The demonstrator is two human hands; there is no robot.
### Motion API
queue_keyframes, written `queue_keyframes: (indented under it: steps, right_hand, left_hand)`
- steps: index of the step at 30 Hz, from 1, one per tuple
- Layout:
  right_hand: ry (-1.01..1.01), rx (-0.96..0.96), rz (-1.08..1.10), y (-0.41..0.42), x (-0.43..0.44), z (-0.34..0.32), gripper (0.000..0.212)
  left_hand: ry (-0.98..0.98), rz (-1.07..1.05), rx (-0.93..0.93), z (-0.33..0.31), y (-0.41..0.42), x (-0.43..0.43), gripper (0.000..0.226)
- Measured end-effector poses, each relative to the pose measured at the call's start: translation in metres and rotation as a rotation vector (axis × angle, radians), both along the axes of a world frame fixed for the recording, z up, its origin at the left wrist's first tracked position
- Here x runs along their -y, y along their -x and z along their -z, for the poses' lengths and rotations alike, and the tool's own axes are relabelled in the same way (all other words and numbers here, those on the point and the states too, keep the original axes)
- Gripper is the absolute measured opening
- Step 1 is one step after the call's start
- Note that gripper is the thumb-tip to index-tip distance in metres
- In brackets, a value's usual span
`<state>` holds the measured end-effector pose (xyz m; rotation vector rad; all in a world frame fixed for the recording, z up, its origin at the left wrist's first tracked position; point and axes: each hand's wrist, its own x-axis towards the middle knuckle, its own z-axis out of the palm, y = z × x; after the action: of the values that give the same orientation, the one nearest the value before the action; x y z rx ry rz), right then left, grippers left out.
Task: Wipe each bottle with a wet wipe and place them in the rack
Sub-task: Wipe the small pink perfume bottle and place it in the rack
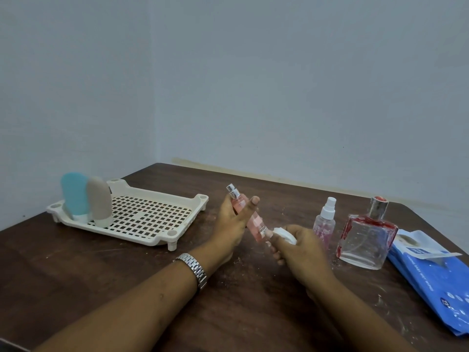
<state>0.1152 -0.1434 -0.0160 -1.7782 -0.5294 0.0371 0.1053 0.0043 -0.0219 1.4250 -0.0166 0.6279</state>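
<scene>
My left hand grips a slim pink spray bottle with a silver top, tilted above the middle of the table. My right hand holds a white wet wipe against the bottle's lower end. A cream plastic rack sits at the left with a blue bottle and a beige bottle standing cap-down in its far left corner. A small clear spray bottle with pink contents and a square glass bottle with red marks stand on the table to the right.
A blue pack of wet wipes lies at the right edge of the dark wooden table, its flap peeled open. Grey walls close the table in at the back and left. A metal watch is on my left wrist.
</scene>
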Motion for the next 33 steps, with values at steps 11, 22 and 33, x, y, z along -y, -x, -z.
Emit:
queue_keyframes:
  steps: [11,22,33]
  right_hand:
    - [-0.318,-0.084,-0.061,-0.007,0.001,-0.004,0.028]
    - [-0.582,-0.357,-0.189,-0.003,0.000,-0.018,0.029]
    - [-0.416,-0.127,-0.296,-0.008,0.011,-0.017,0.029]
  left_hand:
    - [-0.269,0.225,-0.119,0.008,0.003,0.007,0.090]
    - [-0.246,0.377,-0.173,0.012,0.003,0.014,0.072]
    - [-0.414,0.261,-0.089,0.005,0.005,0.008,0.103]
